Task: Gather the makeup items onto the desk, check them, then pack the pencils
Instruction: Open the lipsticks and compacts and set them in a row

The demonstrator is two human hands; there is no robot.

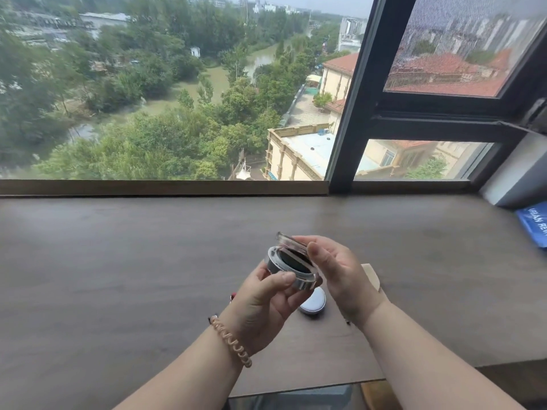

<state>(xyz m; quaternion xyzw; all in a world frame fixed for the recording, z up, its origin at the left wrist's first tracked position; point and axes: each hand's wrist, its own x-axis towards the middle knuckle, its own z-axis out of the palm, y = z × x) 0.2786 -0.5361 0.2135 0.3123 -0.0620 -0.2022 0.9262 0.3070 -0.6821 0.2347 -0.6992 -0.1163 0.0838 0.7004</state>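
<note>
Hands over table [118,261]: left grip [260,303] pinches compact [291,269], right grip [340,270] its raised lid (hinge could strain, I judge).

round white case [313,303]: mostly hidden under the compact [291,269], only its lower rim shows | red item [232,296]: left of compact, behind left hand [260,306], kind unclear | beige piece [371,276]: right of compact, covered by right hand [340,276] | blue packet [532,223]: far right of compact, cut by edge, print incomplete
</note>
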